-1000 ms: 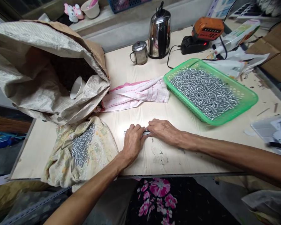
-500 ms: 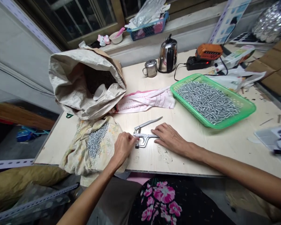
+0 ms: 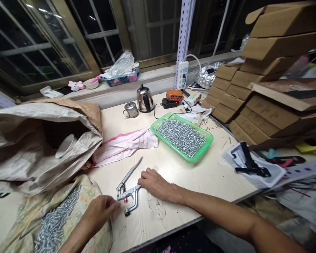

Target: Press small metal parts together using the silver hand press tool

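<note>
Silver snap-fastener pliers [image 3: 133,192] with a spring and a red tip by the jaw lie on the pale wooden table, handles spread apart. My right hand [image 3: 155,184] rests on the table, its fingers closed around the end of one handle. Just left of the jaw is my left hand [image 3: 102,210], thumb and fingertips pinched together; whatever they hold is too small to make out. Beneath the left forearm, a patterned cloth [image 3: 92,189] carries a heap of small metal pins [image 3: 54,219]. A green basket [image 3: 154,128] of similar metal pieces [image 3: 181,136] stands beyond my right hand.
At the left, a large open sack [image 3: 39,168] holds a white cup [image 3: 66,146]. A pink-and-white towel [image 3: 126,146] lies across the table. Behind are a lidded metal mug [image 3: 131,110], a kettle [image 3: 145,99] and an orange battery [image 3: 174,95] on a charger. Cardboard boxes [image 3: 268,84] stack at right.
The view has swung right, so things appear further left. My left hand has drawn slightly back from the jaw, and the pliers are turned a little. The right hand keeps hold of the handle.
</note>
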Motion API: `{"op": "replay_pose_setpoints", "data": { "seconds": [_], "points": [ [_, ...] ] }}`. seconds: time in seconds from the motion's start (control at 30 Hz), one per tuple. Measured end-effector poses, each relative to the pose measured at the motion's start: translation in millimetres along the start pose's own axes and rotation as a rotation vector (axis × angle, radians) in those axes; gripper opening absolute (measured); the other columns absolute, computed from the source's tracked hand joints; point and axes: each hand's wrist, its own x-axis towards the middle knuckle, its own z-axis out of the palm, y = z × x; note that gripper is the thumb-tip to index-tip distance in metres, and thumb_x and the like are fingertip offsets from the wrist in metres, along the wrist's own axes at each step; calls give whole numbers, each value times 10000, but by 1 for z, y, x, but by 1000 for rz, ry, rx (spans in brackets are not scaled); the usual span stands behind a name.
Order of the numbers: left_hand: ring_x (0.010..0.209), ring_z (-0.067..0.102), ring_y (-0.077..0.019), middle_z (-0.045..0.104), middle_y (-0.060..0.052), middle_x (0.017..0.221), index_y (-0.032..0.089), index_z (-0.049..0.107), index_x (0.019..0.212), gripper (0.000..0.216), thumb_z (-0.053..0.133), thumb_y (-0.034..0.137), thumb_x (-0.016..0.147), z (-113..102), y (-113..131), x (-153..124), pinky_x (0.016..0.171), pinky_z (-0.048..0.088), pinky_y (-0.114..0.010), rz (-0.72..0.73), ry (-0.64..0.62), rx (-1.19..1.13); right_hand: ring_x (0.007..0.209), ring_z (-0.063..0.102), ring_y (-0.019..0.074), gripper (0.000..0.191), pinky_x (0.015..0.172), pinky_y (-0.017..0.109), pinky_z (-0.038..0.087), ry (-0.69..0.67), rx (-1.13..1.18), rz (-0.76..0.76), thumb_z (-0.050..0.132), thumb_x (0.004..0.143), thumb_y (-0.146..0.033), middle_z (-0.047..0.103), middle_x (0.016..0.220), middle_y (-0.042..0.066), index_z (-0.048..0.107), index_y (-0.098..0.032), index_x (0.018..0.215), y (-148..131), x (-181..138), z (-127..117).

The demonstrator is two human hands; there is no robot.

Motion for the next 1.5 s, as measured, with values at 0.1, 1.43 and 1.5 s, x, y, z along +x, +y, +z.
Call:
{"op": "replay_pose_setpoints", "data": {
  "seconds": [0.1,1.43,1.5],
  "points": [
    [604,550,-175,627,-32,623,174,729,762,447,520,570,757,-33,65,-9,577,396,-257,175,186,-222,843,395,185,122,708,316,299,27,7,-7,484,961,-137,522,939,28,565,-193,889,2,1,5],
    [997,557,-244,625,-121,993,136,657,928,209,449,129,914,-8,-150,-14,824,452,-329,-68,466,445,823,471,226,263,732,354,376,75,7,-81,377,1009,-258,564,911,88,628,-182,1023,6,-7,25],
    [964,576,-229,631,-101,981,149,658,948,185,477,162,913,-9,-143,-22,818,457,-321,-44,574,316,823,463,223,245,725,344,362,52,-7,-82,380,1006,-225,563,906,82,621,-180,1000,3,-6,20]
  ]
}}
